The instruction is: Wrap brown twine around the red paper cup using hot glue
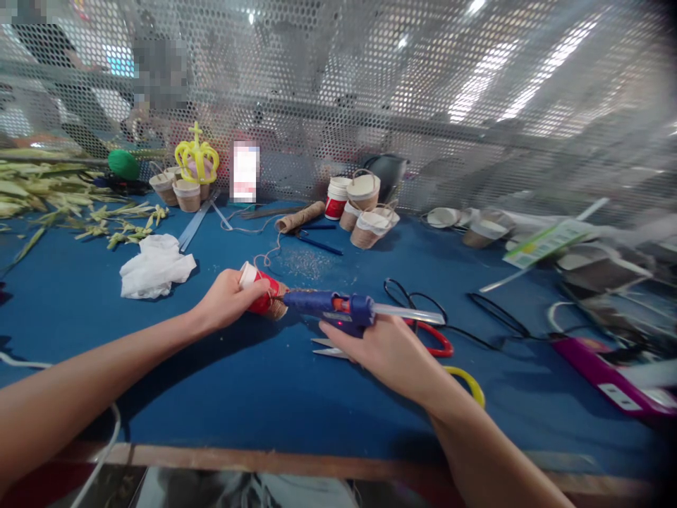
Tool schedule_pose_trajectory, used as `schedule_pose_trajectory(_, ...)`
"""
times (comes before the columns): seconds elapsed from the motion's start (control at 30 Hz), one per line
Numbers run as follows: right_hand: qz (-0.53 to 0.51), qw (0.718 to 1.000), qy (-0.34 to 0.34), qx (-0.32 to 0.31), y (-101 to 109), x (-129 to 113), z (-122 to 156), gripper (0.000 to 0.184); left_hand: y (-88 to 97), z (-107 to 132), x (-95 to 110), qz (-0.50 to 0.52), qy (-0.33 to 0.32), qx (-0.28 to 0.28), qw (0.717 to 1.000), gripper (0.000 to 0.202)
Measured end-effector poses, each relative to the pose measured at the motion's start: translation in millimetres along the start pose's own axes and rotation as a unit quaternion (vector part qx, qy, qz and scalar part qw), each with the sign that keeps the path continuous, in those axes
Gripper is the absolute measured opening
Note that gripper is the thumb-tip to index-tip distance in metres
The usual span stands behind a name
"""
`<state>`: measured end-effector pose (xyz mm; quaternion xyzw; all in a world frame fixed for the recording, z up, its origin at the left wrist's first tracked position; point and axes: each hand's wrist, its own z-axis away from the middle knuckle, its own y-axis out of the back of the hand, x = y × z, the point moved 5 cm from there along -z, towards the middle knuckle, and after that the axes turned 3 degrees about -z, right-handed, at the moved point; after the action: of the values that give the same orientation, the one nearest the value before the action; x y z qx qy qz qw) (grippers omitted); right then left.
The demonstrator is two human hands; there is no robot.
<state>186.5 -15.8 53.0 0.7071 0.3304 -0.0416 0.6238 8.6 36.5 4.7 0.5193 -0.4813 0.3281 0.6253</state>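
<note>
My left hand (228, 300) is closed round a small red paper cup (260, 287) lying on its side, partly wrapped in brown twine. My right hand (388, 351) grips a blue hot glue gun (331, 307) with a clear glue stick poking out of its back. The gun's nozzle touches the twine-wrapped end of the cup. A strand of twine runs from the cup back to a twine spool (300, 217). Both hands hover just above the blue table (238, 395).
Red-handled scissors (434, 340) and yellow-handled scissors (468, 381) lie under my right wrist. A crumpled white cloth (154, 266) lies at left, twine-wrapped cups (364, 204) and a yellow crown (197, 159) at the back, black cables (476, 310) and a purple tool (608, 377) at right. A perforated metal screen (423, 85) closes the back.
</note>
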Motion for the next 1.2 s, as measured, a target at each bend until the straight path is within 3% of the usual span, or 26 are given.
schedule_pose_trajectory(0.17,0.02,1.0,0.004,-0.007,1,-3,0,0.017,-1.8,1,3,0.036,0.003,-0.012,0.999,0.023)
schedule_pose_trajectory(0.4,0.026,1.0,0.01,0.005,3,-3,2,0.016,-0.8,1,0,0.007,-0.015,-0.004,1.0,0.029)
schedule_pose_trajectory(0.53,0.011,0.999,0.021,-0.033,2,0,2,0.014,-2.0,2,1,0.01,-0.029,-0.027,0.999,0.03)
schedule_pose_trajectory(0.73,-0.059,0.996,-0.063,-0.011,5,8,-1,0.028,1.2,3,-2,-0.071,-0.077,-0.011,0.994,0.03)
schedule_pose_trajectory(0.97,-0.126,0.983,-0.13,-0.009,6,13,-6,0.032,0.0,2,1,-0.121,-0.118,-0.031,0.985,0.038)
schedule_pose_trajectory(1.2,-0.137,0.979,-0.148,-0.019,5,15,-8,0.034,0.1,4,4,-0.141,-0.131,-0.032,0.981,0.038)
